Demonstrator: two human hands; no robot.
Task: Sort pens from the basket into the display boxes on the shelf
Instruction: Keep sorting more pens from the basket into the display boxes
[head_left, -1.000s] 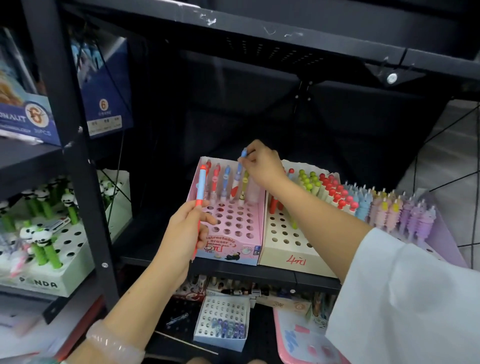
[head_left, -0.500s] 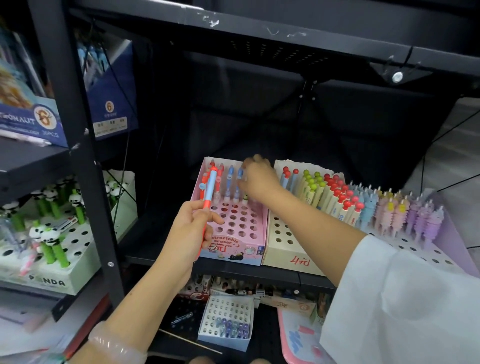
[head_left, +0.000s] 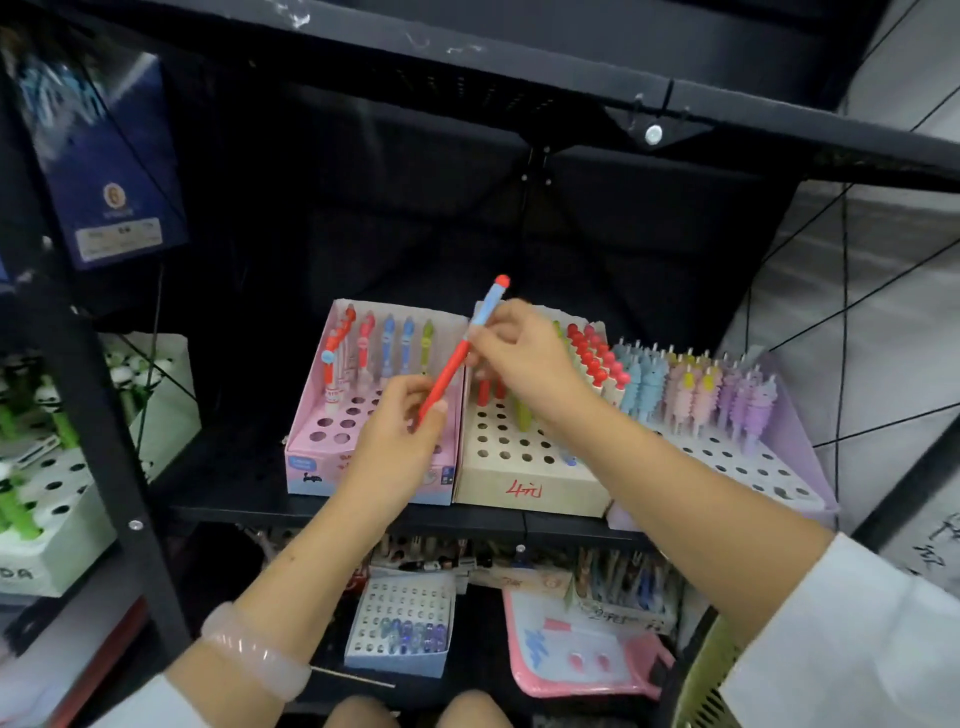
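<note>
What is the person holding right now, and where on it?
A red and blue pen: the left hand pinches its red lower end, and the right hand grips it higher up, near the blue upper section.

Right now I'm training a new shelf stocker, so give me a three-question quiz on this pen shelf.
1. True or false: both hands hold the red-barrelled pen with the pale blue top.
2. Which holed display box stands furthest left on the black shelf: A pink cardboard, B beige cardboard, C lilac plastic?
3. Fill in: the left hand grips the pen's ___ end.

Key: 1 true; 2 A; 3 lower. The right hand pinches higher up.
</note>
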